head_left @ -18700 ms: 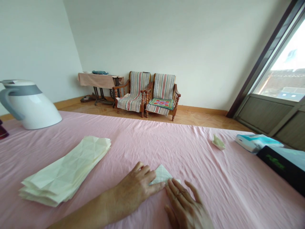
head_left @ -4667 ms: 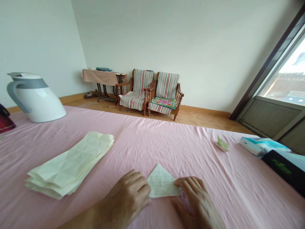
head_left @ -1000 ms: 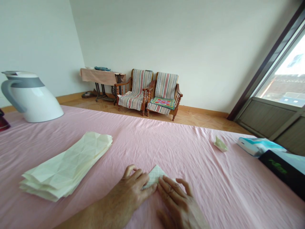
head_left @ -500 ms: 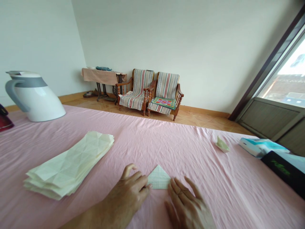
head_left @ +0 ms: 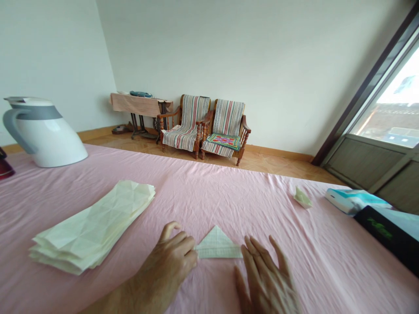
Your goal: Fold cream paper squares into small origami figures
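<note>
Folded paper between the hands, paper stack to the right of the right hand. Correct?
Wrong side: the head view shows the stack left of the left hand. The folded paper does lie between that hand and the right hand.

Left hand (head_left: 173,258) curls, right hand (head_left: 266,272) lies outstretched.

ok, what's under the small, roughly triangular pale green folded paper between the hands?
Wrinkled pink cloth shows along the near and far edges of the folded paper, so it likely rests on that. The patch directly beneath is covered; can't see it.
</note>
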Tool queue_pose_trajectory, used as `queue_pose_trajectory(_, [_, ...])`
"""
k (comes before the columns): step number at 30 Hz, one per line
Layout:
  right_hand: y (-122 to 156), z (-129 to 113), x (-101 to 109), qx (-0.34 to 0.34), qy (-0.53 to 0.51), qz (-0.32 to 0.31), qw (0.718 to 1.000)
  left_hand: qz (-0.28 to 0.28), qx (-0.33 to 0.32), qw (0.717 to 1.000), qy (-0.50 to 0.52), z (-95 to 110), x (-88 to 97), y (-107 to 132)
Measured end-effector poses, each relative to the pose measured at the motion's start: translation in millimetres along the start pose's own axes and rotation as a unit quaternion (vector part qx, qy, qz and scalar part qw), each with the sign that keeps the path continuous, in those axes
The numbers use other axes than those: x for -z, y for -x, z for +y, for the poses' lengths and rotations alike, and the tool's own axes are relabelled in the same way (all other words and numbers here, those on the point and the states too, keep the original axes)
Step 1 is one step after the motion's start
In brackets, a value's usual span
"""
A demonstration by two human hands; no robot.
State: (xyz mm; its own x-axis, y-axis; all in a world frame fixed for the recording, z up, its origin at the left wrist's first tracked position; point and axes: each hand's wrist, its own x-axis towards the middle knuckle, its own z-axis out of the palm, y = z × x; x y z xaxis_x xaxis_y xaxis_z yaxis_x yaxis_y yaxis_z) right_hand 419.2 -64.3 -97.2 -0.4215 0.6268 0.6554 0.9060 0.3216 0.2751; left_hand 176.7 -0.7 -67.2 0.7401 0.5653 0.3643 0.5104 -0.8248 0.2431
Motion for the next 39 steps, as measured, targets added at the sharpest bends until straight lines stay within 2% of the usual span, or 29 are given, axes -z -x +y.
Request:
queue_pose_trajectory(3, [-8.8,0.8,4.0,0.059,-0.021,0.003,0.998,0.005,0.000,1.000,0.003,-0.3,1.4,-2.3])
queue_pose_trajectory(6, [-14.6,-2.4,0.0,0.127,-0.055,-0.026,0.990,0.017,-0.001,1.000,0.000,2.2,4.1,-4.6])
queue_pose_trajectory(8, [-15.8,-6.3,-6.3,0.139,-0.075,-0.033,0.987,0.013,-0.003,1.000,-0.003,3.6,5.5,-5.3])
queue_pose_trajectory(12, [-16.2,-13.3,-15.4,0.081,-0.124,0.024,0.989,0.004,-0.003,1.000,-0.003,2.8,5.8,-5.6])
queue_pose_trajectory(17, [-16.1,-11.1,-7.0,0.103,-0.099,0.007,0.990,-0.019,0.014,1.000,0.014,0.4,5.8,-7.1])
queue_pose_trajectory(28, [1.9,0.2,-6.0,0.007,-0.015,-0.002,1.000,-0.090,0.075,0.993,-0.009,5.9,13.2,-7.4])
queue_pose_trajectory(32, [-0.7,0.7,-4.0,-0.004,-0.019,0.000,1.000,-0.101,0.068,0.991,-0.052,12.1,18.6,-8.7])
queue_pose_trajectory(35, [-2.5,1.0,-2.1,-0.007,-0.037,-0.005,0.999,-0.115,0.039,0.989,-0.086,15.3,23.4,-9.3])
queue_pose_trajectory(39, [-0.3,2.5,-1.7,-0.013,-0.051,-0.031,0.998,-0.123,0.010,0.985,-0.118,12.1,20.6,-8.2])
